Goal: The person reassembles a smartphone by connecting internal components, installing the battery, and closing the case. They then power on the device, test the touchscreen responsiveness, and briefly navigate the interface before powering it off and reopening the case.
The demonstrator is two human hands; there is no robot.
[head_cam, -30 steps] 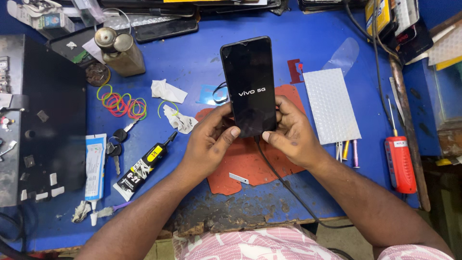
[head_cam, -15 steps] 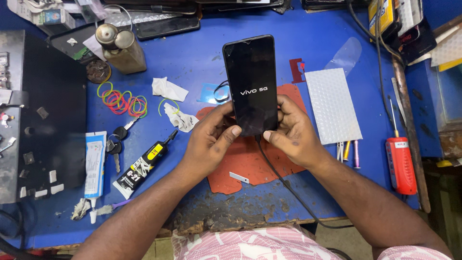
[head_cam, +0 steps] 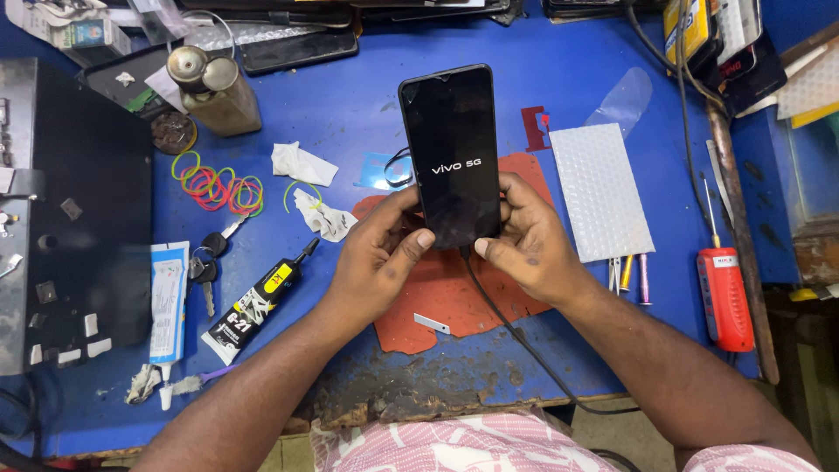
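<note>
Smartphone unmoved, both hands still gripping its lower end

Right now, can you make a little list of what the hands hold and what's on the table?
left hand: grips phone, lower left edge
right hand: grips phone, lower right edge
phone: upright, dark screen with white logo
cable: plugged into phone's bottom
mat: red, under hands
table: blue
left of hands: glue tube, keys, rubber bands
right: screwdriver, red
</note>
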